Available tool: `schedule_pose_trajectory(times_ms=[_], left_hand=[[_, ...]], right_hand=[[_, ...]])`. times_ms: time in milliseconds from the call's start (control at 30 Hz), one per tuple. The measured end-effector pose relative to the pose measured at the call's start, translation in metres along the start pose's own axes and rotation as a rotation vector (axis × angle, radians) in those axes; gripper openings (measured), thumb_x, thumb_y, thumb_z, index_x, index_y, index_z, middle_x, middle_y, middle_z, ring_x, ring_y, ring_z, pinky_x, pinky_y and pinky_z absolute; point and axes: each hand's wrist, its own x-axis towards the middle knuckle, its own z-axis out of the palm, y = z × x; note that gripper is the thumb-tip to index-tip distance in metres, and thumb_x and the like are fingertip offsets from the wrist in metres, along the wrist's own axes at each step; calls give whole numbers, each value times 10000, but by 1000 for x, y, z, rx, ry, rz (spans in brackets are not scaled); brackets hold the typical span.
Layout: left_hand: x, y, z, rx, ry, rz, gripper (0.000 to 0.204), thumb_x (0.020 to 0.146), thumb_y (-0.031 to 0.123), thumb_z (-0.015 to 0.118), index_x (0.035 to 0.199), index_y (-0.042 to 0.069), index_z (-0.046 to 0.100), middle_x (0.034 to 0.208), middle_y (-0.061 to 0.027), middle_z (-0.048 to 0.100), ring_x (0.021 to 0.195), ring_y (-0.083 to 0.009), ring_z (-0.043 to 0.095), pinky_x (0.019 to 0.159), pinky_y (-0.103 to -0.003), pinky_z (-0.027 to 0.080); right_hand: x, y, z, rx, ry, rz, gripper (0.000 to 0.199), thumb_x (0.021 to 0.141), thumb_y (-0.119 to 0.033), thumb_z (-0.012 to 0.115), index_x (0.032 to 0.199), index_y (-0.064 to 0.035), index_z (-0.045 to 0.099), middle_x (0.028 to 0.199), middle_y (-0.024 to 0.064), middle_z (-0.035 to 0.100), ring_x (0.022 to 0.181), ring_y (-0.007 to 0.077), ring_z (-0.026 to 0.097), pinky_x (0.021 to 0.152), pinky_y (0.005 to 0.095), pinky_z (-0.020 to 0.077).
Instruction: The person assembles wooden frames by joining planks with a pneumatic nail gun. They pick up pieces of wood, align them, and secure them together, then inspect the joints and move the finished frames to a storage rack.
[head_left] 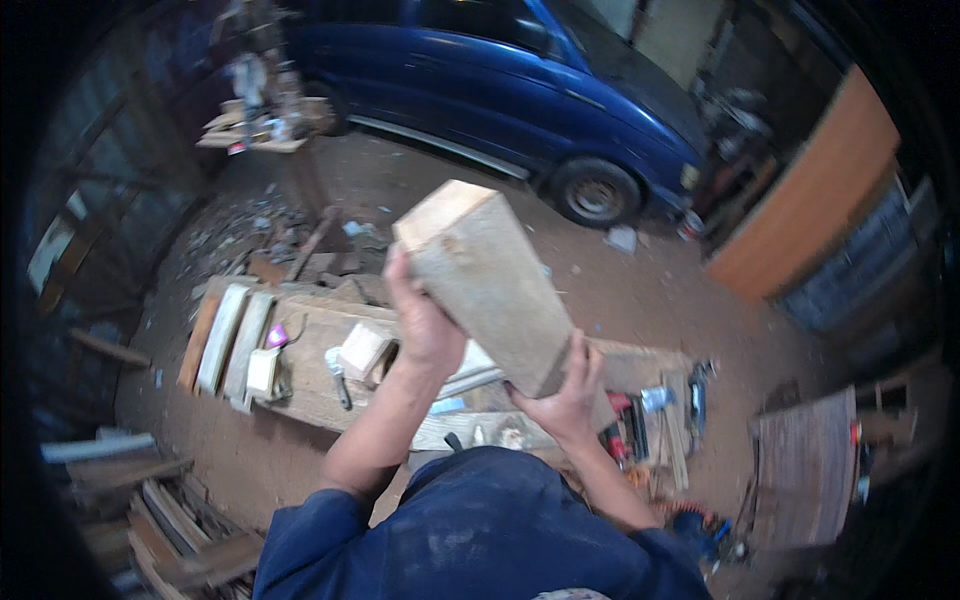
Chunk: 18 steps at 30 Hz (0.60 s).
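Block [490, 285] of pale, rough-sawn wood sits tilted in both my hands, lifted above the counter [320, 385], its square end face turned up and away from me, its lower end dropping toward my chest. My left hand [425, 325] grips the block's left side, fingers curled round the edge just below the top face, palm pressed flat on the wood. My right hand [570, 395] cups the block's lower right corner from beneath, thumb up along the side face, fingers wrapped under; both hands are closed firmly on it. Below the block the counter is a bench of worn planks running left to right. On the counter, left of the block, lie a small hollow wooden box [365, 350], a spanner [338, 375] beside it, a little pale block [263, 372] and several light boards [228, 335] laid side by side at the far left end. Right of the block, near my right hand, a red power tool [625, 425] and other tools lie in a heap I cannot make out clearly. Beyond the block, across the dirt floor [640, 290], stands a blue car [520, 80]. Far right of the block, a brown panel [815, 195] leans upright, and a ribbed board [805, 470] lies lower down.
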Motion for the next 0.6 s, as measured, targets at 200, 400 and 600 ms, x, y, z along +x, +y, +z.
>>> schedule_pose_trajectory(times_ms=[200, 400, 600], left_hand=[[-31, -27, 14, 64, 104, 43, 776, 961, 654, 447, 1457, 57, 464, 1422, -112, 538, 1322, -258, 499, 1127, -417, 355], [-78, -74, -13, 232, 148, -12, 767, 915, 526, 498, 1492, 24, 433, 1439, -133, 548, 1355, -261, 497, 1122, -405, 367], [-103, -94, -52, 311, 41, 0, 791, 898, 520, 502, 1492, 5, 418, 1472, -147, 532, 1385, -278, 488, 1166, -449, 363]], right_hand=[[-45, 30, 27, 69, -34, 58, 1428, 539, -457, 1009, 1566, 11, 134, 1373, 307, 383, 1227, 479, 459, 1008, 565, 436], [-81, 104, -13, 162, -166, 117, 754, 801, -287, 860, 1387, 38, 515, 1272, 240, 531, 1190, 412, 534, 997, 465, 466], [-206, 346, -63, -467, -123, 592, 533, 770, -160, 810, 1235, -4, 601, 1163, 260, 582, 1092, 425, 588, 897, 526, 489]])
